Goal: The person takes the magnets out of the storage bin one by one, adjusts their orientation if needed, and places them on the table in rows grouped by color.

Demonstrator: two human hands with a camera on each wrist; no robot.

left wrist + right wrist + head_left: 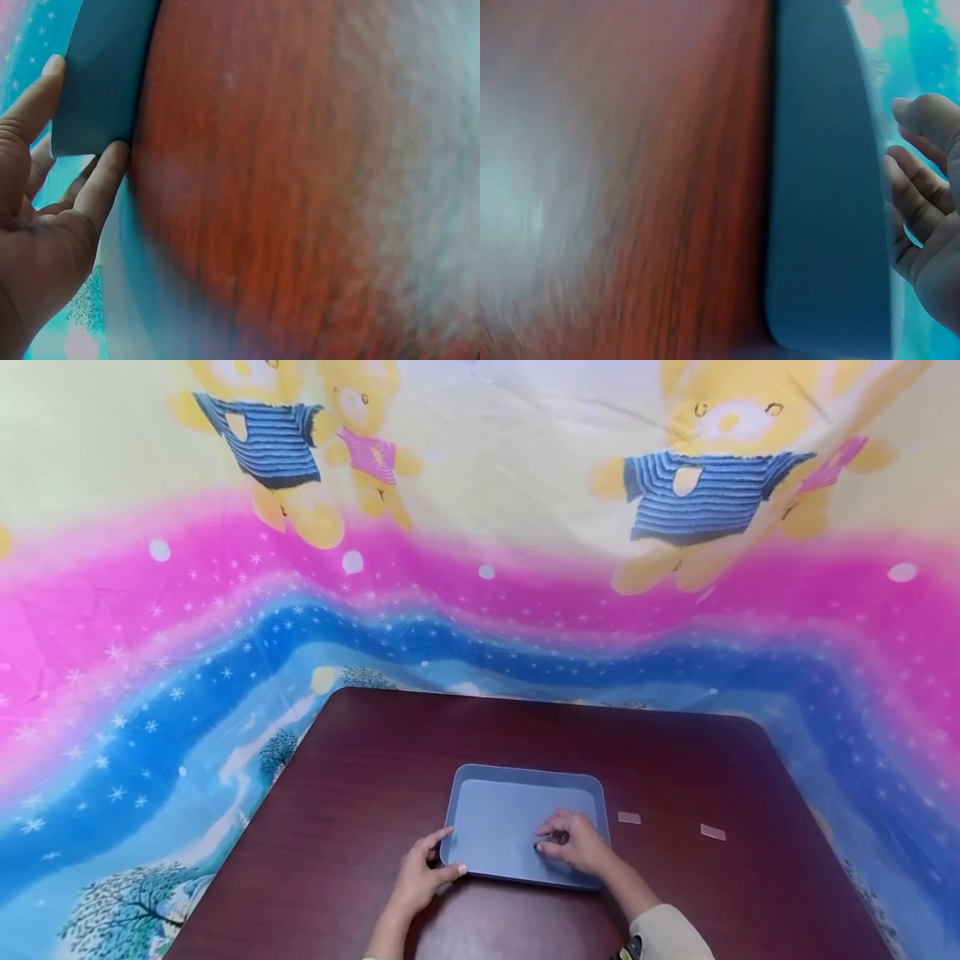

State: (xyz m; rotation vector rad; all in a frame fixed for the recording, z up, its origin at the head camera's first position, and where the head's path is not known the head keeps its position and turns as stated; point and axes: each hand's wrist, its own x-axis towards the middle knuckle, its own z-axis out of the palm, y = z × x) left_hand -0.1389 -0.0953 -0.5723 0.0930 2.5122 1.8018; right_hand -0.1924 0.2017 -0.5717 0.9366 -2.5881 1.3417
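Note:
A shallow blue-grey tray (502, 818) with rounded corners lies on the table. At its near left corner my left hand (418, 878) grips the rim, thumb on the front side and fingers on the left. In the left wrist view, the left hand (52, 232) touches the tray's wall (105, 75). Over the tray's right half, my right hand (572, 842) has curled fingers, with a small dark thing (537, 846) at the tips, too small to make out. The right wrist view puts the right hand (930, 202) behind the tray's wall (829, 180), hiding what it pinches.
Two small pinkish flat rectangular pieces, a nearer piece (629, 817) and a farther piece (712, 832), lie on the dark red-brown table (390, 743) right of the tray. A printed cloth (480, 635) with bears hangs around the table's back and sides.

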